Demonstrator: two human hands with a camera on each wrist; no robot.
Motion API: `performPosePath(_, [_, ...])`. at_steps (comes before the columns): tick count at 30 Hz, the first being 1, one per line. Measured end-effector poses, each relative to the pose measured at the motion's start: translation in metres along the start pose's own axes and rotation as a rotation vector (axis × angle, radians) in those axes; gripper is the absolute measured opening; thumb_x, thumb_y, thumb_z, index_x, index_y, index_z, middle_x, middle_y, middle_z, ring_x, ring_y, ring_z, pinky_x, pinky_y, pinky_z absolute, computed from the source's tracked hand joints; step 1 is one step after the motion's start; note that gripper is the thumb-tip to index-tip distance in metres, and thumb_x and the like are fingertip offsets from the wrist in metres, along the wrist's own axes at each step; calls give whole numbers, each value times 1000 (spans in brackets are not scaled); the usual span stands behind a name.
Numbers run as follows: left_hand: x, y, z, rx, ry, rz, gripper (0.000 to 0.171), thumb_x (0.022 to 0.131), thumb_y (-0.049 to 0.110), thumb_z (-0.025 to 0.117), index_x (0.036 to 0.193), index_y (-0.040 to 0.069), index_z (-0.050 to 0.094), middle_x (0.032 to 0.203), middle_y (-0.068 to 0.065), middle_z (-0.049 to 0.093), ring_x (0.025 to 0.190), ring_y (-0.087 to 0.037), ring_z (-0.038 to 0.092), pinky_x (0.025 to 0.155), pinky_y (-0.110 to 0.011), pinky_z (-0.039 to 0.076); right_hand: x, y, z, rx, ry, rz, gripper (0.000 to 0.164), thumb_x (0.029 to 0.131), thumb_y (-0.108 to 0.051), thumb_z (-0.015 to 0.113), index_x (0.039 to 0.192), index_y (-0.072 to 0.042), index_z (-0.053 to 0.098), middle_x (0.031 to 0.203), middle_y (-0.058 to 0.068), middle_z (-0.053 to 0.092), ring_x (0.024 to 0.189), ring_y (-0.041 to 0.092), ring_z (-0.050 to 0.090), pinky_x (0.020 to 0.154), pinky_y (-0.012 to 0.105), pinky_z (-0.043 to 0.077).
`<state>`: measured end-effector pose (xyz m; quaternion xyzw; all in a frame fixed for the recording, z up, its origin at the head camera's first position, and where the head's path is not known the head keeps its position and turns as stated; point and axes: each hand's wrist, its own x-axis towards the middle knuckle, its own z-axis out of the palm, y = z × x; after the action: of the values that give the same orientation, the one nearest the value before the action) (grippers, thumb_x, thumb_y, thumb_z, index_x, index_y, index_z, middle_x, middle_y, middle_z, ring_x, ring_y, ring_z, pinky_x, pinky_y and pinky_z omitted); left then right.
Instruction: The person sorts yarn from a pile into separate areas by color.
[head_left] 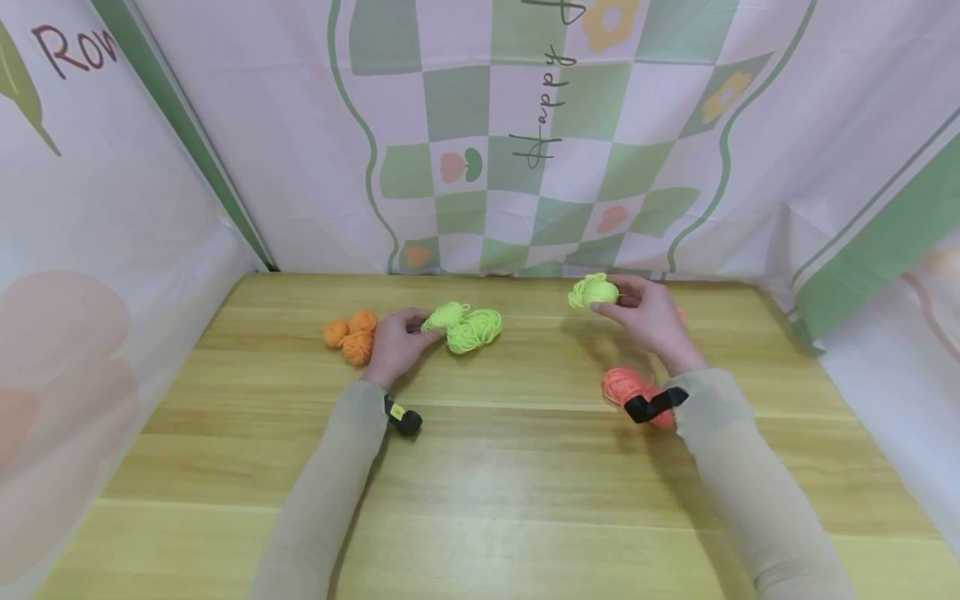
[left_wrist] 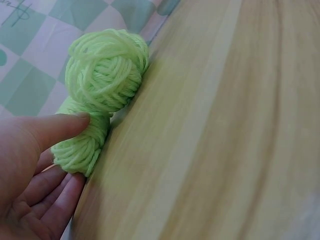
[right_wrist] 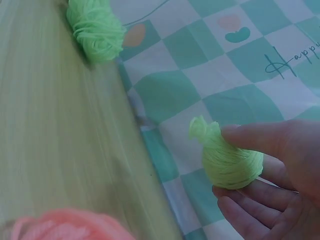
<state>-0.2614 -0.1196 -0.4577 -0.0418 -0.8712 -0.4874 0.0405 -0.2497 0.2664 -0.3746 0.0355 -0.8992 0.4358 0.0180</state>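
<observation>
Near the table's middle, my left hand (head_left: 396,343) pinches a small yellow-green ball of yarn (head_left: 446,317) between thumb and fingers. Against that ball lies another yellow-green yarn ball (head_left: 476,332), resting on the wood; in the left wrist view this second ball (left_wrist: 105,70) shows loose looped strands. Farther right, my right hand (head_left: 656,321) holds a third yellow-green yarn ball (head_left: 597,292) above the table's back edge. Its thumb presses the top and its fingers support the underside of the ball (right_wrist: 232,162) in the right wrist view.
Orange yarn balls (head_left: 358,348) sit together left of my left hand. A coral yarn ball (head_left: 628,386) lies under my right wrist, and another coral bit (head_left: 681,317) is mostly hidden behind that hand. A patterned curtain (head_left: 525,167) hangs behind the wooden table (head_left: 510,500).
</observation>
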Motion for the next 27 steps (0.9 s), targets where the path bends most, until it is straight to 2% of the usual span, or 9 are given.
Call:
performPosePath(7, [0,-1,0,-4,-1,8,43,88,26,83,125,7,71,119,-10,71,106,-24,65,94,-38,52,-4,-6,10,69,8,-10,67,94,-33,76,147,-1,50,138,21,58,122,34,58,84,19,53])
performPosePath(16, [1,-2,1,3,-1,12,43,88,26,83,125,7,70,120,-11,71,107,-25,65,94,-38,52,-5,-14,26,148,4,-66,61,93,-25,78,144,-1,54,137,21,60,118,33,60,84,16,52])
performPosePath(27, [-2,4,-1,-19,2,20,41,88,23,83,123,5,71,118,-13,71,107,-26,66,95,-38,52,-4,-21,46,199,-12,-75,61,93,-24,78,144,-1,54,133,19,62,119,34,60,94,36,54])
